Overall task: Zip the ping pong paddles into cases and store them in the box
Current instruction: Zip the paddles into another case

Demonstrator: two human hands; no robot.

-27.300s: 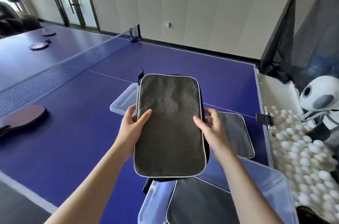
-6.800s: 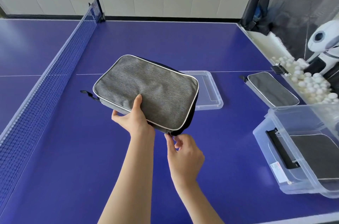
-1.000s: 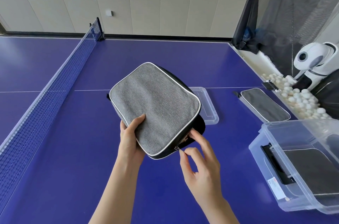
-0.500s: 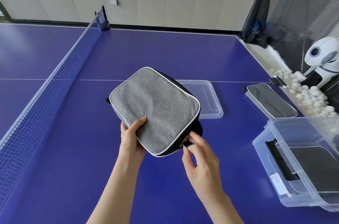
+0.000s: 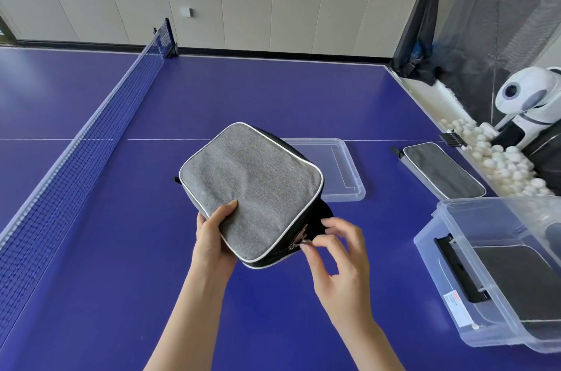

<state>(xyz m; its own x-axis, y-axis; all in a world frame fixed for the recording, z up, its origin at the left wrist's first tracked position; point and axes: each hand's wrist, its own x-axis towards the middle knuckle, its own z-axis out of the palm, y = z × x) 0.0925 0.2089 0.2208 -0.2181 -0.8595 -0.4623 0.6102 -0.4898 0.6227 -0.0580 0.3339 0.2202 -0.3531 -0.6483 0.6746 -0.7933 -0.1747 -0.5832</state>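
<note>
Blue ping pong table, net at left. Left hand grips grey case at frame centre, thumb on top. Right hand pinches zipper pull at case's lower corner. Clear lid behind. Second case at right. Open box lower right, dark case inside.

1. Our left hand, at 7 o'clock from the middle of the view, is bare, with slim fingers and a short, rounded thumbnail.
2. Our left forearm, further out towards 7 o'clock, is bare and slender right to the bottom edge.
3. Our right hand, at 5 o'clock, is bare too, with long, slim fingers.
4. Our right forearm, at 5 o'clock by the bottom edge, is likewise bare and slender.
</note>
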